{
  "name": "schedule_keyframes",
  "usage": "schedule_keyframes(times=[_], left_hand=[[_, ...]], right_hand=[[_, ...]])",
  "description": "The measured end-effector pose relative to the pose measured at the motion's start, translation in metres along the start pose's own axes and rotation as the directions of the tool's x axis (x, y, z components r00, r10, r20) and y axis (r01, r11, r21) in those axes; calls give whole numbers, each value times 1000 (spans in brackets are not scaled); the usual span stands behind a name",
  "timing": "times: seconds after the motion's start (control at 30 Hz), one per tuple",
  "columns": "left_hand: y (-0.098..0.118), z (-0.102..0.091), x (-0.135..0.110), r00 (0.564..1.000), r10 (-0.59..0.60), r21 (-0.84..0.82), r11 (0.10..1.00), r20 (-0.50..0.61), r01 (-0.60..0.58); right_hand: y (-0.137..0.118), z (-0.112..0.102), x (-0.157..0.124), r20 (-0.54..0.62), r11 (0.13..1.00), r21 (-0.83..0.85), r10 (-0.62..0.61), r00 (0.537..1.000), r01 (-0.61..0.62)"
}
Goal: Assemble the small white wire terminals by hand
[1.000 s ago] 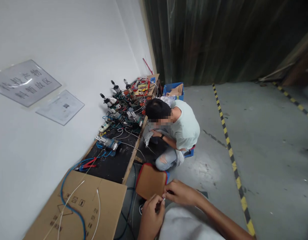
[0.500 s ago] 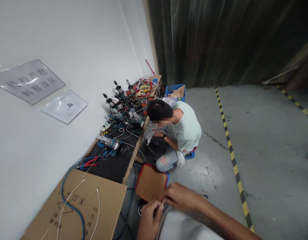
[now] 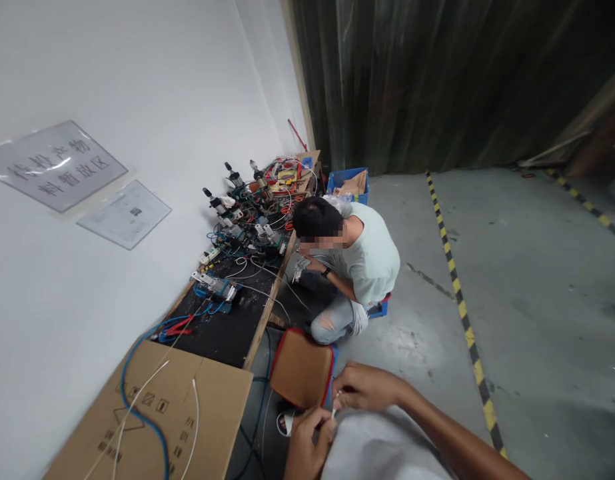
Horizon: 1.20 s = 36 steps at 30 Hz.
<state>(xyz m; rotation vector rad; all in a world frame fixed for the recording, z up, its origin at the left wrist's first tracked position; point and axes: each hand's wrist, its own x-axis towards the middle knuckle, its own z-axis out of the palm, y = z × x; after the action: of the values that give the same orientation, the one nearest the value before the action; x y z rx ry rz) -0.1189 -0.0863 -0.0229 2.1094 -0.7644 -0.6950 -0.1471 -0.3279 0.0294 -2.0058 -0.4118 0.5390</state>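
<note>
A black bench (image 3: 227, 340) lines the left wall (image 3: 137, 80), with cardboard (image 3: 217, 400) at its near end. Near centre, the left hand (image 3: 307, 443) and right hand (image 3: 370, 385) each pinch a small white piece (image 3: 334, 413) between closed fingertips, beside the grey-clothed lap (image 3: 387, 447). Farther off, beyond a brown-topped stool (image 3: 300, 367), a seated co-worker (image 3: 374, 253) holds bundled wires (image 3: 301, 268).

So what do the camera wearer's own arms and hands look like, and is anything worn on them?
The left hand and right hand are ungloved, and I can't make out any rings. The right forearm shows no sleeve, watch or markings; the left forearm is out of frame. Pale grey clothing shows between the arms.
</note>
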Motion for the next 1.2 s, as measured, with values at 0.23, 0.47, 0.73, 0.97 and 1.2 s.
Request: schedule_keyframes(times=[0.23,0.47,0.73,0.97,1.2], left_hand=[[-5,21,5,992,-6,182,983,-126,29],[-11,41,16,992,23,329,944,-121,18],[-13,37,9,968,133,267,961,-212,-74],[-27,38,4,980,72,290,957,-186,-15],[-36,47,6,989,28,245,970,-142,8]], right_hand=[[14,5,3,-38,989,135,69,997,-64],[23,10,5,-116,993,1,119,986,-120],[33,9,18,26,917,373,139,990,-139],[21,18,10,-121,990,-34,131,984,-136],[12,13,12,-7,982,-57,178,984,-178]])
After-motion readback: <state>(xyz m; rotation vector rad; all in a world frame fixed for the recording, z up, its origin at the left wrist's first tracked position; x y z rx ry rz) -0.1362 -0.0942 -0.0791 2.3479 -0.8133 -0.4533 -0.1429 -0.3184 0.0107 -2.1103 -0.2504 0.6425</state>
